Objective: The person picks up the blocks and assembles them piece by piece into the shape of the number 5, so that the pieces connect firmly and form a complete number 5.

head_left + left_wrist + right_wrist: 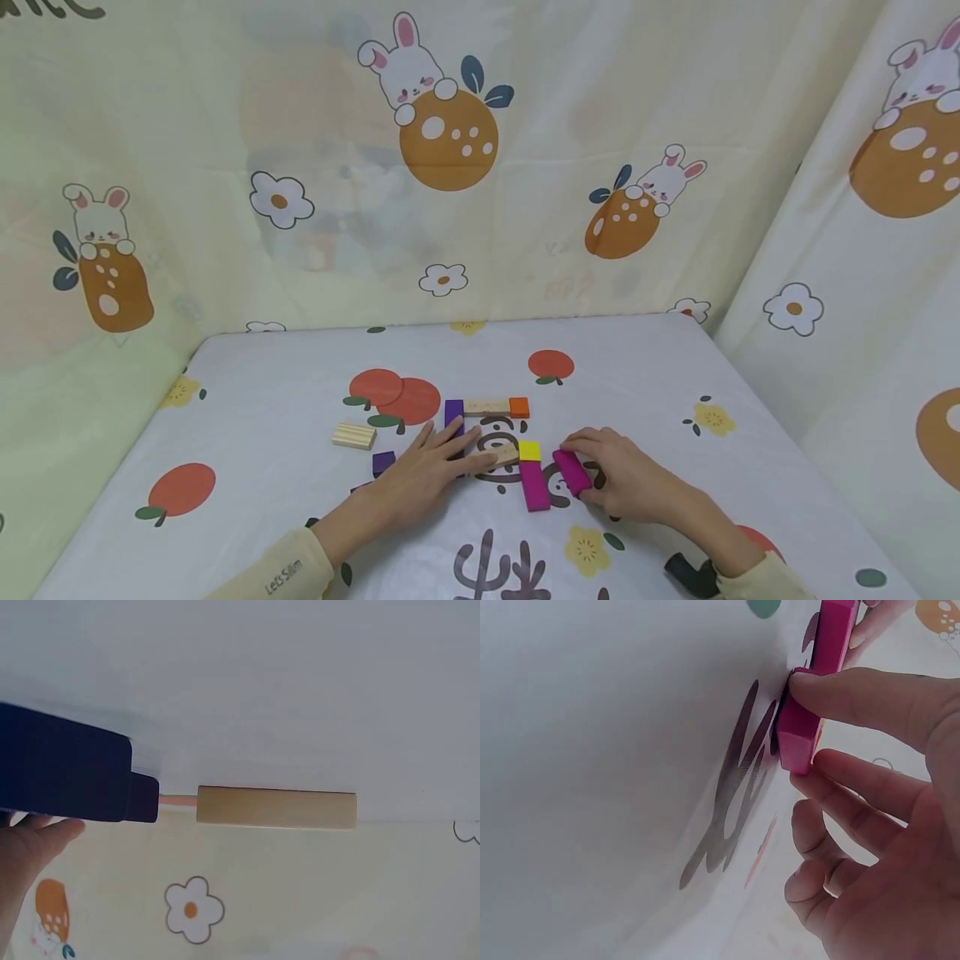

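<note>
Magenta block, one: right of the row on the table, pinched between thumb and fingers of the right hand; long axis slanting, far end leaning left, near end right. Second magenta block: just left of the first, apart from it, lengthwise near to far, yellow block at its far end; stands between the held block and the left hand. Left hand: fingers spread, extended, partly covering a tall purple block; thumb at a wooden block. Beyond: orange block.
</note>
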`<state>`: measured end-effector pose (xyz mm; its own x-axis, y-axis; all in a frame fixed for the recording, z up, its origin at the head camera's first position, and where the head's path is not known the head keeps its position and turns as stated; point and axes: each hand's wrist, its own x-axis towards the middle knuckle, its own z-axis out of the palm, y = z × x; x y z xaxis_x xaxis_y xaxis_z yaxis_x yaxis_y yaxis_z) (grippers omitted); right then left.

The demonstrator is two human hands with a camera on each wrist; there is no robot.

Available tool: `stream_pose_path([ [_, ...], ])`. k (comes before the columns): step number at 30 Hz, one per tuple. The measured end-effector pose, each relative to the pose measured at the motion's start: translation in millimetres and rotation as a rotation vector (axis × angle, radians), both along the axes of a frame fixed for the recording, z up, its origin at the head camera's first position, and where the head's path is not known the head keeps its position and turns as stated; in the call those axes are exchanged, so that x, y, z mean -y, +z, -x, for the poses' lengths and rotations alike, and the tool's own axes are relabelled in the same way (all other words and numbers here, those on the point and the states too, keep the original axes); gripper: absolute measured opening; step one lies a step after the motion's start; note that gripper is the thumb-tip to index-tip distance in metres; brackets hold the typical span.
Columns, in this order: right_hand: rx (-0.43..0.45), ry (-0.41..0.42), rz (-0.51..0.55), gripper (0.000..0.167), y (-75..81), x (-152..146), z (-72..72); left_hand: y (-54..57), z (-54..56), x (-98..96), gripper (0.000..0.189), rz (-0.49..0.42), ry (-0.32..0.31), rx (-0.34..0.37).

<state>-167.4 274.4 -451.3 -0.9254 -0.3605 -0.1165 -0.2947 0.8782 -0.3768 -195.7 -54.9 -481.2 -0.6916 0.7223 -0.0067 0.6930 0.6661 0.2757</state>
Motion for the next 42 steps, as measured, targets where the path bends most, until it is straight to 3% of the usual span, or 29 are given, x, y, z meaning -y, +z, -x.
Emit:
stream_pose_path([
  [7, -0.03, -0.029, 0.051, 0.062, 6.9, -1, -6.2, 4.8, -1.3, 0.7, 0.058, -0.008, 0.001, -0.008],
  [15, 0.05, -0.08, 0.169, 0.059, 10.4, 3, -24.2, 7.9, -3.2, -1.0, 0.058, -0.021, -0.002, 0.002],
  [22, 0.053, -0.118, 0.142, 0.064, 9.5, 11, -45.1, 4.2, -1.1, -1.5, 0.059, -0.001, 0.006, -0.004],
  [26, 0.116, -0.167, 0.132, 0.064, 7.2, 18, -58.6, 3.8, -0.7, -1.3, 0.059, -0.015, 0.006, 0.0],
  [34, 0.124, -0.01, 0.118, 0.06, -4.6, 22, -68.0, 1.8, 0.5, -1.8, 0.06, 0.004, 0.011, -0.002],
  [42, 0.096, 0.038, 0.055, 0.062, -8.1, 24, -69.1, 0.6, 1.1, -1.5, 0.06, 0.008, 0.009, 0.0],
])
